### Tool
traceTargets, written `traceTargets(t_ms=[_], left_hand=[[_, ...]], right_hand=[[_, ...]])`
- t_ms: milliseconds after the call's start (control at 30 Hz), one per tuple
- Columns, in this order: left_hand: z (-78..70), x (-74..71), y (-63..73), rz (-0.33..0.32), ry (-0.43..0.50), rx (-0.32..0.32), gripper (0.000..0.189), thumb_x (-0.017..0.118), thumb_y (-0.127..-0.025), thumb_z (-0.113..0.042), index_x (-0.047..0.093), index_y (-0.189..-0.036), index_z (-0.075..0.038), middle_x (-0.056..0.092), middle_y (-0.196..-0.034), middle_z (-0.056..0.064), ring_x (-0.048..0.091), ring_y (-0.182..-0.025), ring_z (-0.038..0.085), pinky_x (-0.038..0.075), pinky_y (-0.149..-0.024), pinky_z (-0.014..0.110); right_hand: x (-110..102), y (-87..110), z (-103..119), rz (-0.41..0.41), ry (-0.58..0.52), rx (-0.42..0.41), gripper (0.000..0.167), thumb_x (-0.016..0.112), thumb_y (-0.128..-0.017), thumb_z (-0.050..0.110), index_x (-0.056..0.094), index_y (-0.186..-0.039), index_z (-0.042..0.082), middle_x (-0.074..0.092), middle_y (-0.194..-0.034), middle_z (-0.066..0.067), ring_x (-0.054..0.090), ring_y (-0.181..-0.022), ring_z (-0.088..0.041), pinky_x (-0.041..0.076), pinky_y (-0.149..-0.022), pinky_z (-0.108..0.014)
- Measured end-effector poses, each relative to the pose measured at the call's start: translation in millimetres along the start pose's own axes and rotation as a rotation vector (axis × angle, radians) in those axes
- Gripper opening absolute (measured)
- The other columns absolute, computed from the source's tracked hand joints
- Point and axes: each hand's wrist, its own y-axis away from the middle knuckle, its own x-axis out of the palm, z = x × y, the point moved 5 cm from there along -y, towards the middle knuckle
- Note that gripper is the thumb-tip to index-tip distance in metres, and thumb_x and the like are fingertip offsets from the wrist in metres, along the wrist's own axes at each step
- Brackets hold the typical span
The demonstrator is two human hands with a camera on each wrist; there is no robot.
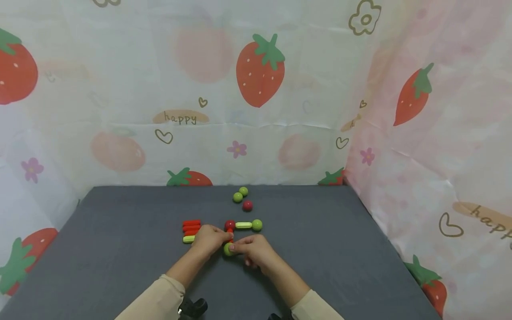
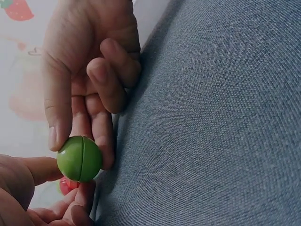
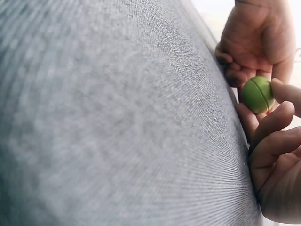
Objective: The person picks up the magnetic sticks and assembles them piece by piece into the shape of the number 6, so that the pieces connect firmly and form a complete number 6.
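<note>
In the head view a dark red ball [image 1: 230,225] joins a pale green rod [image 1: 243,225], which ends at a green ball [image 1: 257,225]. A short red rod [image 1: 230,231] runs from the red ball towards me, and my left hand [image 1: 209,239] pinches it with thumb and forefinger. At the rod's near end, my right hand [image 1: 257,252] holds another green ball [image 1: 228,249] between thumb and fingers. Both wrist views show this seamed ball [image 2: 80,159] close up, with fingers of both hands around it. Fingers hide much of the red rod.
Left of my left hand lie several red rods [image 1: 191,223] in a stack, with a pale green rod [image 1: 188,239] below them. Farther back on the grey tabletop [image 1: 320,249] are two loose green balls [image 1: 238,197] and a red ball [image 1: 247,205]. A strawberry-printed curtain surrounds the table.
</note>
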Motion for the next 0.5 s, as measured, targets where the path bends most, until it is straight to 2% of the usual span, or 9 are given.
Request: traceTargets(t_ms=[100,300,500], left_hand=[[0.8,-0.7,0.3,0.007,0.013,0.011,0.023,0.079,-0.087,-0.030,0.077,-0.078,-0.008,0.065,-0.075,0.002,0.051,-0.065,0.017,0.036,-0.054,0.028],[1.8,-0.2,1.2,0.017,0.035,0.015,0.023,0.080,-0.087,-0.028,0.077,-0.077,-0.008,0.055,-0.063,-0.001,0.044,-0.056,0.014,0.032,-0.050,0.028],[2.0,0.2,0.4,0.013,0.021,-0.004,0.022,0.080,-0.087,-0.029,0.077,-0.078,-0.008,0.066,-0.077,0.003,0.049,-0.064,0.017,0.035,-0.053,0.029]], right_hand=[[0.5,0.3,0.7,0.005,0.004,0.007,0.025,0.085,-0.085,0.032,0.081,-0.096,0.010,0.065,-0.065,0.004,0.043,-0.041,-0.006,0.032,-0.039,-0.023],[0.7,1.8,3.1,0.016,0.030,-0.022,0.024,0.084,-0.086,0.029,0.080,-0.097,0.008,0.053,-0.056,0.004,0.039,-0.041,-0.007,0.030,-0.038,-0.024],[2.1,3.9,2.7,0.009,0.022,-0.024,0.022,0.086,-0.084,0.023,0.079,-0.099,0.009,0.062,-0.065,0.004,0.039,-0.042,-0.008,0.028,-0.038,-0.023]])
